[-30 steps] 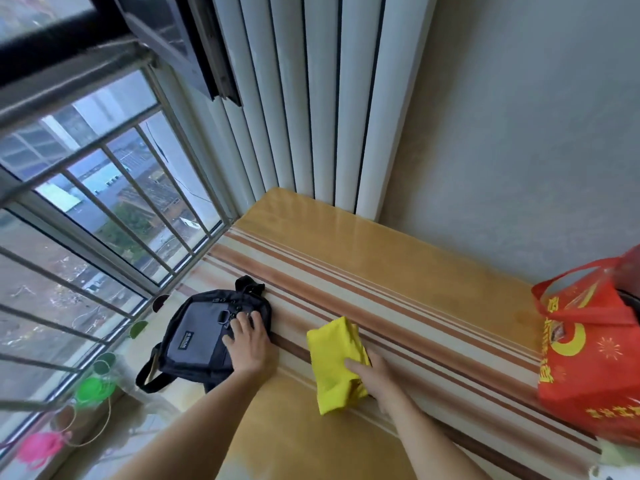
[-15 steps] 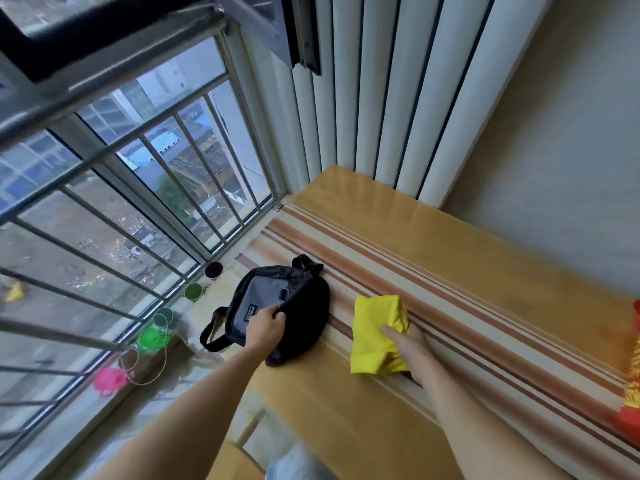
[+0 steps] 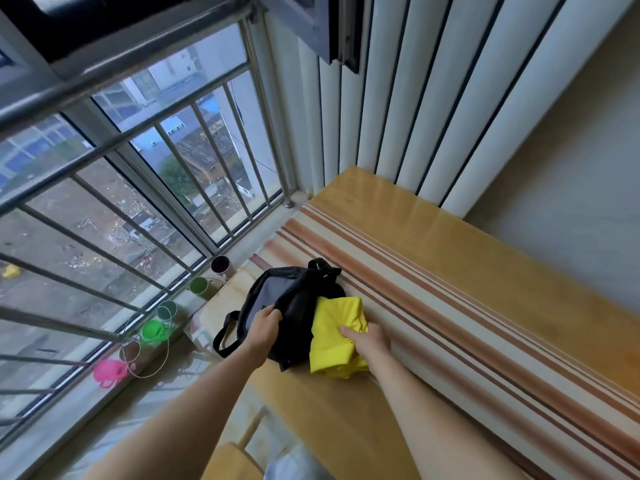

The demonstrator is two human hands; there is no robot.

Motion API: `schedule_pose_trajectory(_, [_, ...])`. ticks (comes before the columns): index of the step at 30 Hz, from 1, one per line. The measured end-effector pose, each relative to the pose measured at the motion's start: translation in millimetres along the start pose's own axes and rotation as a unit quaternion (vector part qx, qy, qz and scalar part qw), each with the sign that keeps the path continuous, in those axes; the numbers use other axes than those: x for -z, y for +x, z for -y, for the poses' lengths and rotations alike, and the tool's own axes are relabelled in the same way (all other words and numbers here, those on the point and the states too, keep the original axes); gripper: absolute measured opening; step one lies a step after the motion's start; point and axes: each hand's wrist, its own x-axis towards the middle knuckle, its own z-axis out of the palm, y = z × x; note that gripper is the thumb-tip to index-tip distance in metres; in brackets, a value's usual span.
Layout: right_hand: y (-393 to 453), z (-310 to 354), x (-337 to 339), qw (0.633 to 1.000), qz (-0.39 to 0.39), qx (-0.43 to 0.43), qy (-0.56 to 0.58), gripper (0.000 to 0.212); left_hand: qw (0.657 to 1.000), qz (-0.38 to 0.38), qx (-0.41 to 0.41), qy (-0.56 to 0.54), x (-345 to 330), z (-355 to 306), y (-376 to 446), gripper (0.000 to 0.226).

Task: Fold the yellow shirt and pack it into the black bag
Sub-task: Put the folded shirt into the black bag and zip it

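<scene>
- Two bare forearms reach in from the bottom of the head view, over a glossy wooden table [image 3: 349, 420] whose near part is bare.
- The right hand [image 3: 369, 341] grips the folded yellow shirt [image 3: 334, 336]; its fingers are curled closed into the cloth, thumb on top, and the bundle's lower end sags toward the table.
- The shirt's upper end touches the dark opening of the black bag [image 3: 294, 303], overlapping the bag's right side; how far inside it goes cannot be told.
- The left hand [image 3: 265, 325] pinches the bag's front edge, fingers closed on the fabric and lifting it so the mouth gapes.
- The bag rests on the table near its left edge, with a black strap [image 3: 225, 336] looping out toward the window side.
- Just right of the bag and shirt, a cloth with brown and cream stripes [image 3: 450, 317] runs diagonally along the table.
- To the left, on the window sill [image 3: 69, 410], stand a pink cup [image 3: 107, 372], a bright green cup [image 3: 152, 330], a darker green cup [image 3: 198, 285] and a dark cup [image 3: 220, 265].
- Beyond the sill are metal window bars [image 3: 138, 216] with buildings outside.
- Farthest back, white vertical blinds [image 3: 433, 98] hang beside a plain wall [image 3: 571, 188].
</scene>
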Motion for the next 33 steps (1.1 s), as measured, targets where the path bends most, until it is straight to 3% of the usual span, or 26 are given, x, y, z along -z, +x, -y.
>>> schedule_pose_trajectory(3, [-0.6, 7.8, -5.8, 1.0, -0.008, 0.022, 0.016, 0.044, 0.999, 0.035, 0.02, -0.005, 0.9, 1.6, 3.4, 0.022])
schedule_pose_trajectory(8, [1.2, 29.9, -20.4, 0.985, -0.054, 0.07, 0.149, 0.043, 0.995, 0.104, -0.005, 0.006, -9.2, -4.4, 5.0, 0.028])
schedule_pose_trajectory(11, [2.4, 36.0, -30.2, 0.987, -0.141, 0.046, 0.061, 0.045, 0.992, 0.117, -0.045, 0.02, -16.4, -9.2, 4.7, 0.029])
schedule_pose_trajectory(13, [1.3, 36.0, -35.3, 0.986, -0.155, 0.037, 0.042, 0.047, 0.991, 0.115, -0.056, 0.03, -19.1, -10.1, 4.5, 0.03])
schedule_pose_trajectory(15, [5.8, 31.8, -34.6, 0.993, -0.084, 0.048, 0.069, 0.047, 0.989, 0.11, -0.074, 0.069, -20.3, -8.1, 6.5, 0.03])
schedule_pose_trajectory(18, [10.8, 20.6, -14.5, 0.981, 0.117, 0.038, 0.153, 0.056, 0.978, 0.085, -0.101, 0.162, -21.5, -7.8, 9.8, 0.035])
schedule_pose_trajectory(20, [12.8, 17.7, -0.3, 0.976, 0.179, 0.044, 0.113, 0.062, 0.976, 0.07, -0.125, 0.161, -26.8, -11.1, 12.5, 0.031])
schedule_pose_trajectory(22, [11.8, 21.6, 3.1, 0.983, 0.158, 0.083, 0.047, 0.052, 0.982, 0.069, -0.126, 0.125, -32.5, -16.1, 13.3, 0.025])
schedule_pose_trajectory(25, [8.3, 35.0, -10.7, 0.996, 0.024, 0.085, 0.021, 0.028, 0.989, 0.123, -0.074, 0.02, -34.4, -21.4, 11.0, 0.018])
schedule_pose_trajectory(27, [0.6, 41.3, -21.9, 0.997, -0.031, 0.06, 0.044, 0.023, 0.988, 0.146, -0.055, -0.004, -30.5, -23.7, 10.6, 0.016])
schedule_pose_trajectory(29, [0.2, 38.4, -29.9, 0.997, 0.007, 0.047, 0.065, 0.031, 0.988, 0.142, -0.051, 0.003, -26.4, -24.0, 12.5, 0.015])
schedule_pose_trajectory(32, [-0.8, 29.9, -23.4, 0.976, 0.172, 0.032, 0.126, 0.049, 0.99, 0.096, -0.07, 0.074, -24.7, -23.3, 14.2, 0.014])
schedule_pose_trajectory(33, [-3.0, 30.0, -16.3, 0.973, 0.185, 0.027, 0.132, 0.05, 0.987, 0.083, -0.082, 0.112, -26.2, -23.7, 13.7, 0.013])
